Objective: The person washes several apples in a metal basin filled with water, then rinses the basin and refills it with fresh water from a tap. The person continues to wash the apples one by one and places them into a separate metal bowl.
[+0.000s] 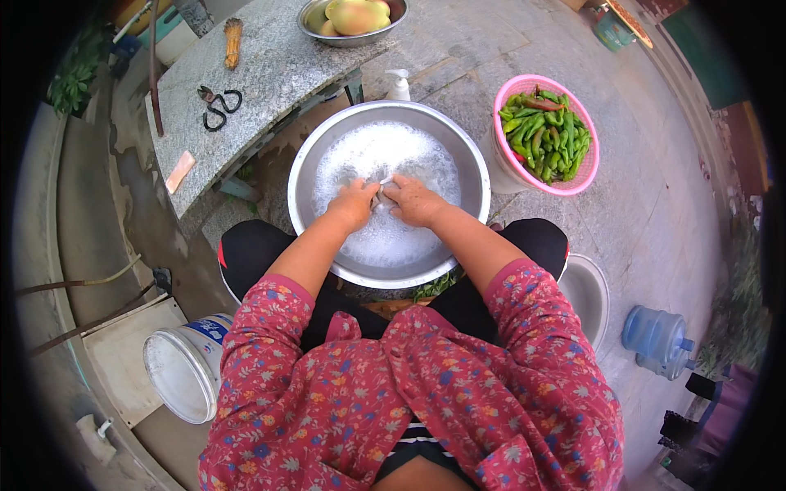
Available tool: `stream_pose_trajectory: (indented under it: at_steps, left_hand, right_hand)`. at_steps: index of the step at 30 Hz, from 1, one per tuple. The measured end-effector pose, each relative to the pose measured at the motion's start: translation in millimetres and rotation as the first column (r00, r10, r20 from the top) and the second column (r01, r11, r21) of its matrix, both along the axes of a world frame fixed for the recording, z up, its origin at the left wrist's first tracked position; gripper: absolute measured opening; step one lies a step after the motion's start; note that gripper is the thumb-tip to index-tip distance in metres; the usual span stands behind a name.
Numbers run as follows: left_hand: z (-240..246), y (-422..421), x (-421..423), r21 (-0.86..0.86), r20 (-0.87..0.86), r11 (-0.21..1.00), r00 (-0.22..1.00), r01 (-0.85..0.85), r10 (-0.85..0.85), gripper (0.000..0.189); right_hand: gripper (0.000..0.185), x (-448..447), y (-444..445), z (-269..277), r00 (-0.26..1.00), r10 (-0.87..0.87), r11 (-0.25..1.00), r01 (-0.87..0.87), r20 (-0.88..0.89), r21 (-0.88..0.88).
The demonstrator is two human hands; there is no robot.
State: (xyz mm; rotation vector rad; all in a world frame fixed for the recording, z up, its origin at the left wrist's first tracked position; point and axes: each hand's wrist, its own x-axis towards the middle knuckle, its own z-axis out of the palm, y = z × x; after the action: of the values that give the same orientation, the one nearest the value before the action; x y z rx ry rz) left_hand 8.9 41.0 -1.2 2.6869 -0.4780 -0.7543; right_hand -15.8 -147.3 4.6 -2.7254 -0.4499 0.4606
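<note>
A wide metal basin (389, 276) of foamy water (393, 144) stands between my knees. Both hands are at its middle, fingertips nearly meeting. My left hand (353, 205) is bent down into the suds at a small greyish thing that I cannot name. My right hand (412, 199) has its fingers on the same spot, near a small pale piece (385, 180); whether either hand grips it cannot be told. Behind the basin's far rim stands a white pump bottle (398, 86). To the right, a pink plastic basket (503, 138) holds green peppers (546, 135) and a few reddish ones.
On the stone slab (270, 67) at upper left lie black-handled scissors (218, 107), a bundle of thin sticks (233, 43), a pinkish bar (180, 172) and a metal bowl (350, 41) of yellow-green fruit. A lidded bucket (181, 374), a pale basin (592, 294) and blue water jugs (654, 337) stand around.
</note>
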Motion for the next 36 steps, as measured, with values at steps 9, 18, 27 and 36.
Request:
stream_pose_trajectory:
  at_steps: [9, 18, 27, 36]
  left_hand:
    - [-63.8, 6.6, 38.5, -0.576, -0.289, 0.438, 0.673, -0.69, 0.681, 0.034]
    - [-86.3, -12.7, 31.0, -0.55, -0.776, -0.148, 0.568, -0.822, -0.273, 0.047]
    - [-32.3, -20.1, 22.7, -0.321, -0.825, 0.018, 0.289, -0.947, 0.486, 0.056]
    - [-94.7, -1.0, 48.4, -0.396, -0.895, -0.028, 0.392, -0.918, -0.21, 0.048]
  right_hand:
    - [0.031, 17.4, 7.9, -24.8, 0.947, -0.202, 0.961, 0.241, -0.251, 0.135]
    - [0.038, -5.2, 55.6, 20.3, 0.923, -0.334, 0.812, 0.181, 0.189, 0.555]
    - [0.039, 18.6, 4.1, -51.4, 0.718, -0.694, 0.717, 0.681, 0.052, 0.15]
    - [0.031, 3.9, 66.8, -23.4, 0.959, -0.239, 0.579, 0.017, 0.15, 0.815]
